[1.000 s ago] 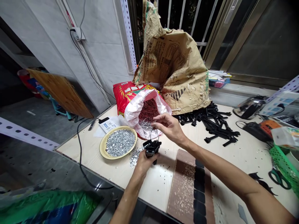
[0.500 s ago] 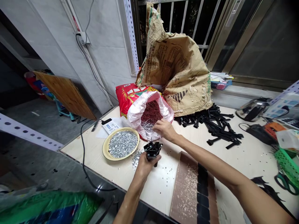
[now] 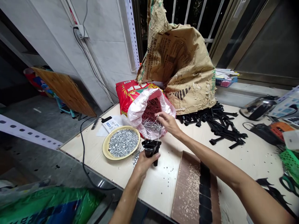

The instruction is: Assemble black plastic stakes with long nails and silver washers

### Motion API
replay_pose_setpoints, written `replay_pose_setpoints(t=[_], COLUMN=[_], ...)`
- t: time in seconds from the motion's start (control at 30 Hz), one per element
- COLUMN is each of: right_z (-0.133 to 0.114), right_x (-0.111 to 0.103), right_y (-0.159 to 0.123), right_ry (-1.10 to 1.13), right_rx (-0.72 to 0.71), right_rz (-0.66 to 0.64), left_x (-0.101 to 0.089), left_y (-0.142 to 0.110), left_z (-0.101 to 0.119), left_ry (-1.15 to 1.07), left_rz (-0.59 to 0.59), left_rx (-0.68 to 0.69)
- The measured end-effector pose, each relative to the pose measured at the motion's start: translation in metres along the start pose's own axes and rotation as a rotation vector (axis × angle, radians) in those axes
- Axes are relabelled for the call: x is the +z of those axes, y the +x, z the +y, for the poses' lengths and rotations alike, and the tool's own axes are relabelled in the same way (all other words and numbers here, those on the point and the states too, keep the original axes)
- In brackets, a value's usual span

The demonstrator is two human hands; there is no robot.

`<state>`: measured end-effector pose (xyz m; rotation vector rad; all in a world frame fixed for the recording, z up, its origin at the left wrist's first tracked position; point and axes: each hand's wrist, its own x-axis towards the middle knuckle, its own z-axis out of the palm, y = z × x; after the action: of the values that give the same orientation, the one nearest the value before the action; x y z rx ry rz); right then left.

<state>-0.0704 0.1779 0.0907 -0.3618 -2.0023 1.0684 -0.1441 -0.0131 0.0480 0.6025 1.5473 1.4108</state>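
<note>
My left hand is closed round a bundle of black plastic parts, held upright just above the table. Thin metal pins stick up from the top of the bundle. Up and to the right, my right hand is closed in a pinch at the mouth of an open white-lined bag. A small silvery end shows at its fingertips, seemingly one long thin metal pin. Inside the bag lie reddish-brown pins and, nearer the opening, silver pins.
A yellow plate of small metal washers stands left, with loose ones beside it. Behind are a torn brown paper sack and a heap of black parts. A brown board with black pieces lies in front; a kettle is right.
My right hand has lifted slightly and moved right, away from the silver pins. The black bundle in my left hand has turned a little, and the view has shifted slightly.
</note>
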Motion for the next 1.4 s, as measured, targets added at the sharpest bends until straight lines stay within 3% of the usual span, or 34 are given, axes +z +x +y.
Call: replay_pose_setpoints(t=[0.1,0.17,0.27,0.47,0.6,0.67,0.73,0.83,0.97,1.1,1.4], right_z=[-0.035,-0.055,-0.073,-0.079,-0.092,-0.1,-0.106,-0.112,-0.12,-0.126,-0.132], right_x=[-0.013,-0.017,-0.016,-0.012,-0.024,-0.034,-0.045,-0.058,-0.064,-0.062,-0.052], right_y=[-0.008,-0.016,-0.03,-0.049,-0.051,-0.05,-0.049,-0.05,-0.047,-0.037,-0.025], right_ry=[0.355,0.415,0.398,0.394,0.41,0.287,0.058,-0.309,-0.64,-0.733,-0.739], right_rx=[0.159,0.18,0.158,0.135,0.113,0.058,-0.016,-0.1,-0.074,-0.001,-0.084], right_rz=[0.015,-0.004,0.01,0.001,0.074,0.08,-0.034,-0.313,-0.576,-0.696,-0.859], left_x=[0.005,0.009,0.015,0.025,0.03,0.031,0.033,0.034,0.04,0.046,0.051], left_y=[0.001,0.0,-0.003,-0.011,-0.014,-0.014,-0.013,-0.01,-0.006,-0.004,-0.003], left_z=[0.002,0.005,0.008,0.017,0.022,0.024,0.024,0.023,0.018,0.014,0.016], left_ry=[-0.026,-0.035,-0.026,0.017,0.067,0.092,0.118,0.144,0.161,0.186,0.242], left_rz=[-0.004,-0.012,-0.027,-0.04,-0.055,-0.05,-0.027,-0.001,-0.022,-0.054,-0.122], left_rx=[-0.095,-0.158,-0.172,-0.141,-0.129,-0.1,-0.054,0.007,0.026,-0.001,-0.01])
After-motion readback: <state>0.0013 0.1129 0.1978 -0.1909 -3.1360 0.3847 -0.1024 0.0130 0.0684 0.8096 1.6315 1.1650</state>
